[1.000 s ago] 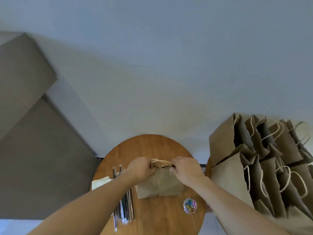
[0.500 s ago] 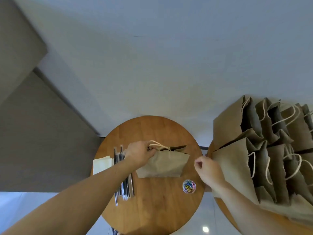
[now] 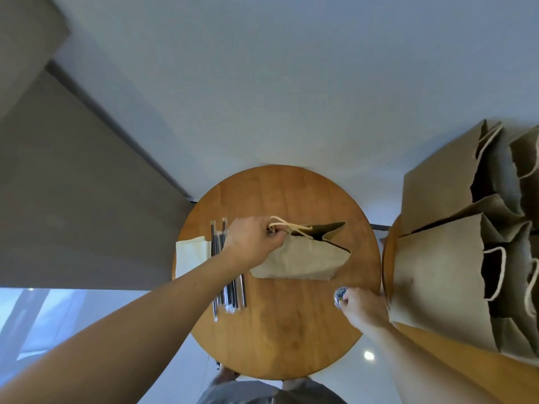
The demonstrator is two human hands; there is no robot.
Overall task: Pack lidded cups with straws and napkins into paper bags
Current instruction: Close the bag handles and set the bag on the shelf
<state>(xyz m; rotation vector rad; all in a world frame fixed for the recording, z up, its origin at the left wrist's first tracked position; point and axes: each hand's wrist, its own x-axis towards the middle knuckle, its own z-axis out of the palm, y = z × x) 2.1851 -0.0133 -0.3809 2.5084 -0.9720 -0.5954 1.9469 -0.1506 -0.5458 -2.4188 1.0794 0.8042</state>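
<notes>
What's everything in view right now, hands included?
table: one, round, wood, centre
bag: one, brown, mouth open, on the table
straws: several, black, wrapped, left of the bag
napkins: stack, cream, table's left edge
clip tub: one, clear, coloured clips, near table's right edge
other bags: several, brown, upright, on the side table
side table: one, wood, right
left hand: grips the bag's handles
right hand: at the clip tub, grip unclear
</notes>
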